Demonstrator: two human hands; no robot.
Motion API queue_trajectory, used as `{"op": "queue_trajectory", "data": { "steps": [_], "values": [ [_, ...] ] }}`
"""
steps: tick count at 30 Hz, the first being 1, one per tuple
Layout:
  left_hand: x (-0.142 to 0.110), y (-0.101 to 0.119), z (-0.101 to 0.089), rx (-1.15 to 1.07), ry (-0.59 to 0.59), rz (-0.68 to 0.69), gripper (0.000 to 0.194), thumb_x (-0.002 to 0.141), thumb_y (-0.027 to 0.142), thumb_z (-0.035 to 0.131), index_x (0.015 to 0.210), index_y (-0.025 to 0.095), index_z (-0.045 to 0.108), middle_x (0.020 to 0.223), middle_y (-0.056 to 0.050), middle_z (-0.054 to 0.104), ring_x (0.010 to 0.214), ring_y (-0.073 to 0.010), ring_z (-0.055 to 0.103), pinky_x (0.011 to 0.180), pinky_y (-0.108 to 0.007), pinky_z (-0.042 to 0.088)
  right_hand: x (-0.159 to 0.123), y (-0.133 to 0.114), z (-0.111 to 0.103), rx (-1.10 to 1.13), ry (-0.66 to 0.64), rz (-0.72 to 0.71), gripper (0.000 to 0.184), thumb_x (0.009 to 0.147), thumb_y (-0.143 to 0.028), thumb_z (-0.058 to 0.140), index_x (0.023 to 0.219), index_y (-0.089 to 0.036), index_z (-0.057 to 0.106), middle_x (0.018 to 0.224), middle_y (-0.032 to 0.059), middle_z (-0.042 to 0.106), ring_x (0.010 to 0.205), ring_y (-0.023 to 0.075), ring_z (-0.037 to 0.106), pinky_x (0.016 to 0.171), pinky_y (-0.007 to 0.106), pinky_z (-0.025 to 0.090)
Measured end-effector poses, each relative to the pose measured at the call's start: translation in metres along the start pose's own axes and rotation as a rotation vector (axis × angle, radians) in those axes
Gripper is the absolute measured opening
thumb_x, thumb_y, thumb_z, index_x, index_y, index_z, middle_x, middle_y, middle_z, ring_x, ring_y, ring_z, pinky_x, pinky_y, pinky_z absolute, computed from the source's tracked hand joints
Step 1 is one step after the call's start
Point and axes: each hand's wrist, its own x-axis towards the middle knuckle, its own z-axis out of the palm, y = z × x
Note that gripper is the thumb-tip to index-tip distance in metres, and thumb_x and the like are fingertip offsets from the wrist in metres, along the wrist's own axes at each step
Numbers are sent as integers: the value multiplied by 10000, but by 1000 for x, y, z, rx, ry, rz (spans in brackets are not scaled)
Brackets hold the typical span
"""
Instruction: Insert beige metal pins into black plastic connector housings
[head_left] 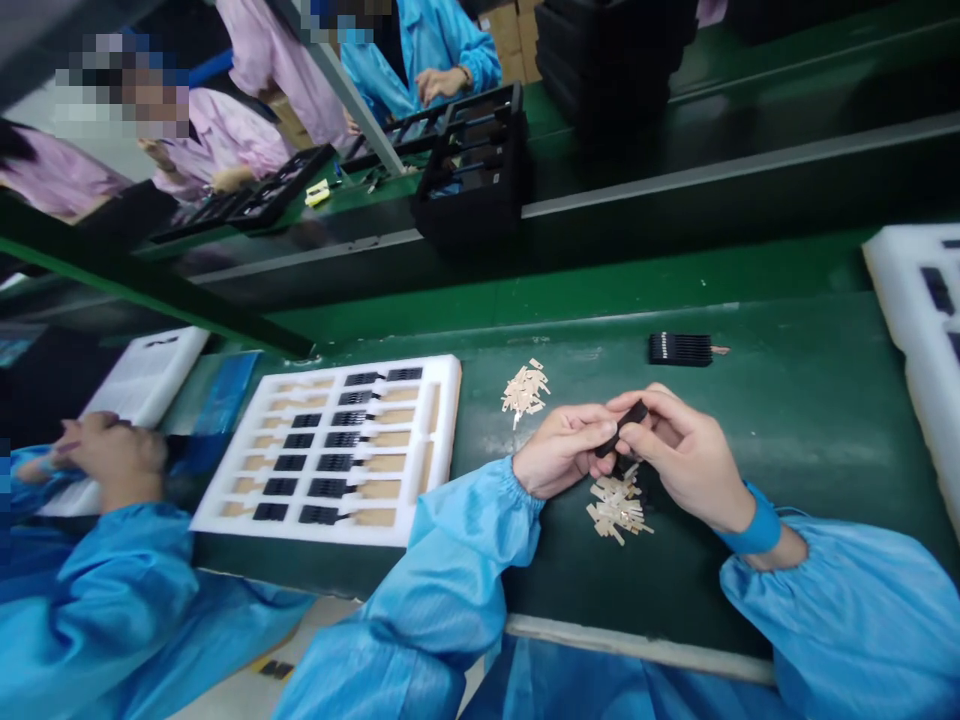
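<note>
A small flat black piece [621,430] is pinched between my two hands, over the green work surface. My left hand [564,445] grips its lower left end with thumb and fingers. My right hand [686,450] holds the other side, a blue band round its wrist. Just below the hands lies a loose pile of small pale tabs [621,510]. A second pile of pale tabs [525,388] sits beyond my left hand. Past my right hand rests a stack of black pieces [679,349] with a coppery strip sticking out at its right.
A white foam tray [454,400] with several black parts in its slots stands left of my arm. Another foam tray [892,300] is at the right edge. A co-worker's blurred hands [124,455] work at the left. Black trays [476,160] stand beyond the rail.
</note>
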Motion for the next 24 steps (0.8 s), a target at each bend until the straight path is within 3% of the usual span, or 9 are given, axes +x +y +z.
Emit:
{"op": "queue_trajectory", "data": {
  "steps": [4, 8, 13, 17, 20, 22, 24],
  "values": [
    [0, 2, 1, 24, -21, -6, 394, 773, 434, 855, 912, 95, 709, 809, -36, 655, 521, -38, 568, 459, -132, 426, -1, 5, -9, 37, -27, 17, 192, 977, -382, 682, 1073, -250, 781, 932, 33, 584, 683, 123, 624, 622, 273, 501],
    [0, -1, -1, 26, -55, -7, 398, 778, 448, 847, 917, 101, 712, 842, -43, 659, 534, -35, 566, 464, -131, 425, -1, 5, -7, 241, -28, 78, 228, 981, -410, 668, 1037, -232, 801, 864, 34, 578, 657, 123, 603, 570, 263, 467],
    [1, -3, -2, 17, -54, -19, 461, 785, 453, 841, 1091, 121, 746, 854, -52, 670, 550, -43, 564, 460, -147, 396, 4, -2, -1, 377, 21, 222, 322, 934, -494, 701, 869, -191, 790, 702, 22, 573, 589, 125, 586, 529, 252, 457],
    [6, -3, -5, 158, 80, 37, 536, 785, 481, 831, 1180, 129, 739, 904, -72, 716, 577, -57, 596, 517, -180, 460, 9, -1, -8, 127, 95, 188, 408, 935, -567, 671, 1011, -173, 741, 625, -10, 552, 530, 114, 523, 494, 243, 431],
    [11, -5, -8, 346, 187, 77, 554, 800, 490, 807, 1177, 91, 732, 776, -57, 714, 564, -83, 616, 542, -205, 503, 13, 2, -16, -91, 57, 265, 411, 858, -546, 771, 988, -173, 659, 582, -31, 582, 454, 98, 496, 431, 219, 394],
    [13, -6, -7, 408, 217, 89, 519, 836, 483, 766, 1160, 79, 728, 715, -42, 696, 536, -88, 613, 520, -205, 503, 16, 1, -22, -107, -21, 354, 432, 821, -553, 799, 933, -180, 614, 587, -27, 609, 421, 92, 489, 387, 203, 361],
    [15, -5, -5, 402, 236, 90, 473, 887, 474, 701, 1146, 79, 717, 749, -55, 712, 518, -87, 610, 487, -201, 494, 19, -1, -28, -63, -17, 396, 435, 804, -548, 810, 903, -183, 595, 595, -29, 616, 404, 82, 477, 363, 189, 333]
  ]
}}
